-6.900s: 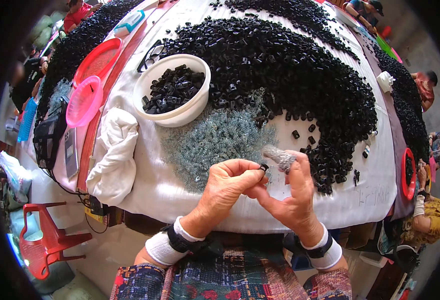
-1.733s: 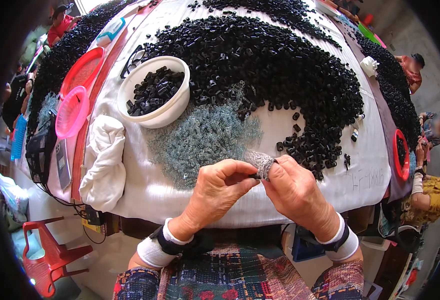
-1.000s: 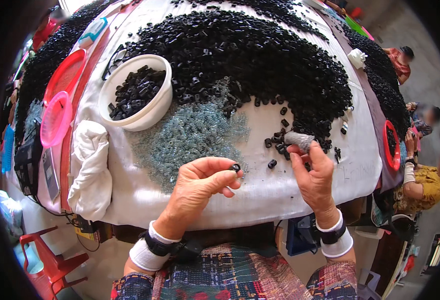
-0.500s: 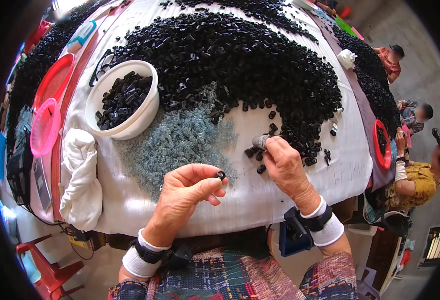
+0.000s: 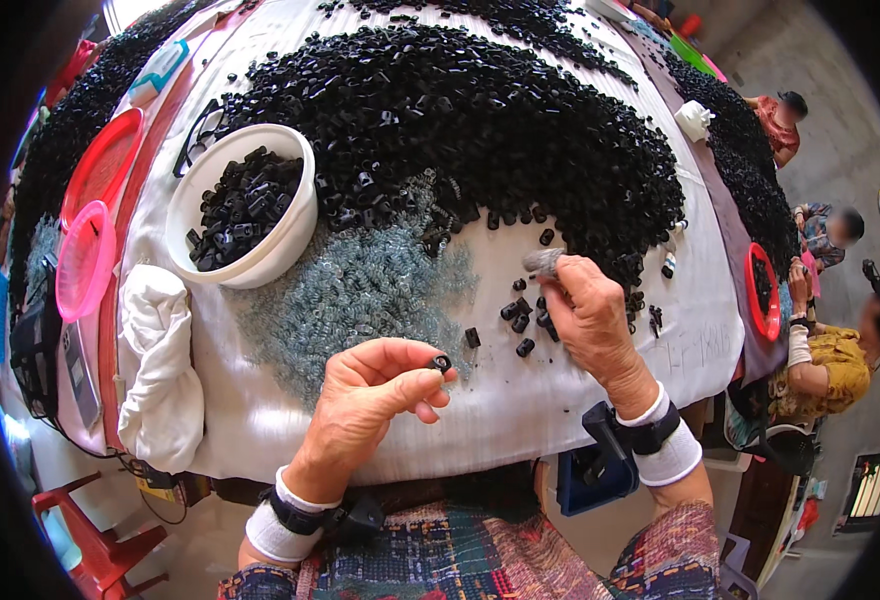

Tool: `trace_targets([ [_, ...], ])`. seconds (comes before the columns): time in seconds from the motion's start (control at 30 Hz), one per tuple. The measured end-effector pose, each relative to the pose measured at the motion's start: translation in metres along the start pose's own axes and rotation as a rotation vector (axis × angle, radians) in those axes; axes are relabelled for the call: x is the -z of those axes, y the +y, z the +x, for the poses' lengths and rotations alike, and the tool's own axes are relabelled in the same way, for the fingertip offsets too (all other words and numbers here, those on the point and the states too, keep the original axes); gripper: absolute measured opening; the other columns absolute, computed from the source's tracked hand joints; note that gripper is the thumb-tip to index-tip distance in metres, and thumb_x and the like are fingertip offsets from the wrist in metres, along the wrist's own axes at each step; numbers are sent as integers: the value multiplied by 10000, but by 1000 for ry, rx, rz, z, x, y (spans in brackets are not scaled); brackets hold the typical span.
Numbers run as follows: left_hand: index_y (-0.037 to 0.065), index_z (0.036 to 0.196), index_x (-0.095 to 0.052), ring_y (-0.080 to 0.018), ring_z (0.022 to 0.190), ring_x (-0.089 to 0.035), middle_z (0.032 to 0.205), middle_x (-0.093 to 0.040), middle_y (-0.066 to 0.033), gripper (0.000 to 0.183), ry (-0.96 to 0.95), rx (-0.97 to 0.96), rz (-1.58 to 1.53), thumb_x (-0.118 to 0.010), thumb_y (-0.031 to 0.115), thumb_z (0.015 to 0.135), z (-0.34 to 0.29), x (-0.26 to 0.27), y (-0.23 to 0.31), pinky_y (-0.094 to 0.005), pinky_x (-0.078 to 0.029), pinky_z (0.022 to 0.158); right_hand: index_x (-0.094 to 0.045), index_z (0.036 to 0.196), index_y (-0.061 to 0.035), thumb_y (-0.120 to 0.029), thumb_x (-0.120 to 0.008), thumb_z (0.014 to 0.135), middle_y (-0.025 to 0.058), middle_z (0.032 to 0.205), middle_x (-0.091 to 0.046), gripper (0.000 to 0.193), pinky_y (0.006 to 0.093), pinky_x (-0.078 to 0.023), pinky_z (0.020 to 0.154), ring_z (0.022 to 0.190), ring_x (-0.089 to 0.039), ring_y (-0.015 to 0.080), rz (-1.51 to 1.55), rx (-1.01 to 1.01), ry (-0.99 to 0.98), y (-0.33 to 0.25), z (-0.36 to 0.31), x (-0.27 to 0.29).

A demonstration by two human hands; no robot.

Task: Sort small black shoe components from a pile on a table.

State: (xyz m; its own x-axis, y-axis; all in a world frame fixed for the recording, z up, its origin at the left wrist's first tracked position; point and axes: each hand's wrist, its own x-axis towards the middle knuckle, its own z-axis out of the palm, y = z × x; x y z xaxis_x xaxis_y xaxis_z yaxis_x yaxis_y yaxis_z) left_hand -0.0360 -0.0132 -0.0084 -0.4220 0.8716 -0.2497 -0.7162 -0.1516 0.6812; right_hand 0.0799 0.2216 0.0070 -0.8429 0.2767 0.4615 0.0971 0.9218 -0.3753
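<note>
My left hand (image 5: 375, 385) pinches a small black ring-like plastic part (image 5: 441, 364) between thumb and index finger, above the near edge of the white-covered table. Grey wrapping (image 5: 542, 262) covers a fingertip of my right hand (image 5: 590, 315). That hand is at the near edge of a large heap of black plastic parts (image 5: 460, 110), its wrapped finger stretched out and no held part visible. Several loose black parts (image 5: 520, 322) lie beside and below its fingers. One single black part (image 5: 472, 338) lies between my hands. Beyond my left hand spreads a pile of small clear-bluish coil springs (image 5: 360, 280).
A white tub (image 5: 305, 215) of black parts stands left of the springs. A crumpled white cloth (image 5: 160, 370), a pink basket (image 5: 87, 262) and a red tray (image 5: 78, 190) line the left side. At right, people sit beside another heap and a red basket (image 5: 760, 290).
My right hand has shifted right and slightly away from me, leaving loose black parts more spread out on the cloth. My left hand keeps its black part almost in place.
</note>
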Motion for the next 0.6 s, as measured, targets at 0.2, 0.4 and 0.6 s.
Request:
trace_targets([
  [0.2, -7, 1019, -632, -173, 731, -661, 921, -678, -155, 184, 27, -7, 4, -660, 20, 840, 0, 4, 4, -269, -552, 618, -589, 883, 13, 36, -617, 744, 141, 838, -621, 144, 369, -493, 698, 790, -591, 322, -84, -98, -97, -1, 8, -12],
  [0.4, -5, 1009, -628, -179, 712, -659, 917, -677, -163, 175, 56, 7, 32, -656, 16, 837, 1, 1, 7, -280, -553, 608, -546, 867, -51, -22, -614, 722, 95, 822, -607, 162, 392, -466, 707, 796, -547, 308, -158, -117, -152, 5, 7, -22],
  [0.6, -13, 1003, -634, -166, 734, -659, 905, -679, -139, 177, 33, 14, 23, -670, 27, 835, 5, -3, 4, -262, -546, 615, -583, 936, -70, -31, -627, 714, 73, 857, -627, 230, 361, -448, 723, 826, -565, 269, -253, 13, -99, 7, 4, -27],
])
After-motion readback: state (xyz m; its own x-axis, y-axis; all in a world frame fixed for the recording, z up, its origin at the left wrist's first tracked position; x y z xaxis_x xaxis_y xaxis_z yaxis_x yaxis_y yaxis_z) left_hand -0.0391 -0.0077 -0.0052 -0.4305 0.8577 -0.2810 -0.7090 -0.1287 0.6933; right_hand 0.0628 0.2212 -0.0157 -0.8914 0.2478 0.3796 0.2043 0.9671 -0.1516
